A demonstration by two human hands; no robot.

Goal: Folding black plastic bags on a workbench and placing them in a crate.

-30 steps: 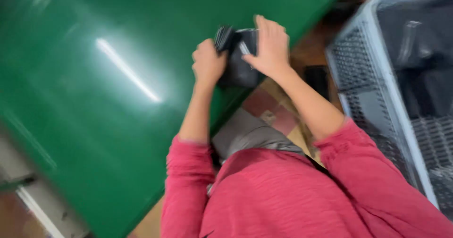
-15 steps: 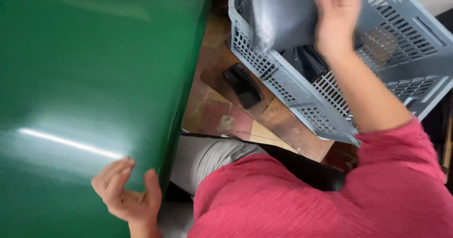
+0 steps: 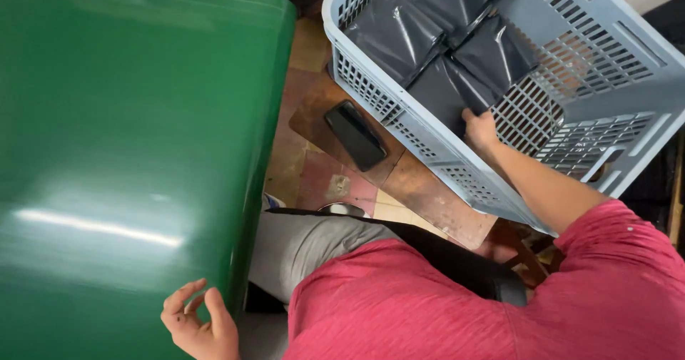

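Right hand (image 3: 479, 128) inside the blue basket (image 3: 428, 142), fingers pinching a dark grey pouch (image 3: 446, 89) lying among others. Left hand (image 3: 200, 324), fingers loosely curled and empty, rests at the green bench (image 3: 128, 139) edge.

1 head camera looks steeply down, close over the lap.

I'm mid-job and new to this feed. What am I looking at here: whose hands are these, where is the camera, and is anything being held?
No machine here: a person in a red top works bare-handed, filmed from a camera on their head looking down. The right hand reaches into a pale blue perforated plastic basket and touches one of the dark grey plastic pouches lying inside; whether it grips is unclear. The left hand rests open at the edge of a glossy green table, holding nothing. A black flat phone-like object lies on a brown wooden board beside the basket.
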